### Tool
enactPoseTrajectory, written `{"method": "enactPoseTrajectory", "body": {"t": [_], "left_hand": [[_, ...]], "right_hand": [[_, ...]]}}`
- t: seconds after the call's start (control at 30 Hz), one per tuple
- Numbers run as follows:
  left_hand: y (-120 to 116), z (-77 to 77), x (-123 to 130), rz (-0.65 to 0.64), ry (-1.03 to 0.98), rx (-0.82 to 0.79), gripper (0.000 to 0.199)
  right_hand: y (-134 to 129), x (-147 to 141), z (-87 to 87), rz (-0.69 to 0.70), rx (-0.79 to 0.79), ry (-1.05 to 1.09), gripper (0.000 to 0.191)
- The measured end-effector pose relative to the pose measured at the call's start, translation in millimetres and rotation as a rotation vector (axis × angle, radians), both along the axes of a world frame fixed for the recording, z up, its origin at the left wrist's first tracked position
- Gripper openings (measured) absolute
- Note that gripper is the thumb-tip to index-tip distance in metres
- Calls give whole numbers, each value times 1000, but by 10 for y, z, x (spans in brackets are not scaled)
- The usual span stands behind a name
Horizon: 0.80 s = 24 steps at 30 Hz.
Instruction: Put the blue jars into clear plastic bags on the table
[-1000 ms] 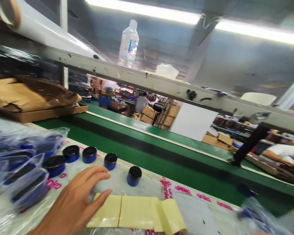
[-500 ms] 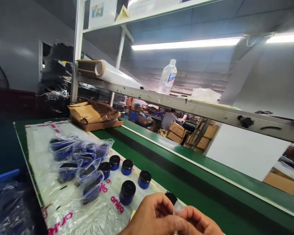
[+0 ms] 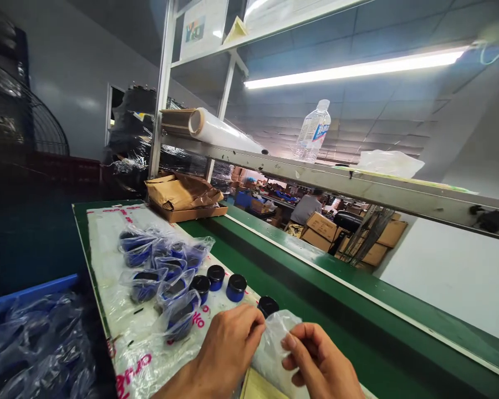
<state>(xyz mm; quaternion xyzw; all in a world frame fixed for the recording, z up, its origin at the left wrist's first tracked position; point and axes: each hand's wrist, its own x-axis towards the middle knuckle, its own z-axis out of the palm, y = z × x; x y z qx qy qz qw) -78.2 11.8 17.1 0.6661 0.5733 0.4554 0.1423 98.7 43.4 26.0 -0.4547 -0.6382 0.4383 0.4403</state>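
Note:
Between my hands is a clear plastic bag (image 3: 276, 335), its upper edge pinched on both sides. My left hand (image 3: 228, 341) is closed on the bag's left edge. The thumb and fingertips of my right hand (image 3: 316, 360) grip its right side. Several loose blue jars with black lids, such as one jar (image 3: 236, 287), stand upright just beyond my left hand. Another jar (image 3: 268, 306) shows partly behind the bag. Farther left lie several bagged jars (image 3: 178, 316) in clear plastic. Below the bag is a pale yellow pad or sheet (image 3: 261, 386), partly hidden.
A green bench (image 3: 336, 288) runs to the right, beyond the plastic-covered board (image 3: 103, 249). A blue crate (image 3: 29, 293) with bagged items stands lower left. An open cardboard box (image 3: 191, 212) sits at the far end. Overhead, a shelf bears a bottle (image 3: 314, 133) and a film roll (image 3: 224, 130).
My hands have drawn apart, and the plastic bag now shows spread between them. The view has swung left, bringing more of the blue crate into sight.

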Motion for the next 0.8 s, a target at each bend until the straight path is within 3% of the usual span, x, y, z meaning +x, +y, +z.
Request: {"method": "enactPoseTrajectory", "body": {"t": [0.1, 0.33, 0.4, 0.53, 0.63, 0.73, 0.8], "left_hand": [[-7, 16, 1, -20, -75, -15, 32], [110, -17, -57, -112, -601, -241, 31], [142, -43, -103, -69, -521, -221, 27], [148, -40, -191, 145, 89, -67, 47], [174, -9, -263, 204, 309, -16, 46], [260, 35, -327, 244, 270, 0, 29], [349, 80, -348, 277, 202, 24, 19]], "right_hand": [[89, -149, -79, 51, 32, 45, 54], [191, -310, -125, 188, -70, 228, 50], [172, -318, -98, 201, -110, 257, 50], [225, -277, -68, 203, -46, 173, 47], [360, -210, -78, 191, 77, -25, 42], [491, -150, -55, 159, 357, -329, 33], [540, -137, -9, 91, 700, -474, 25]]}}
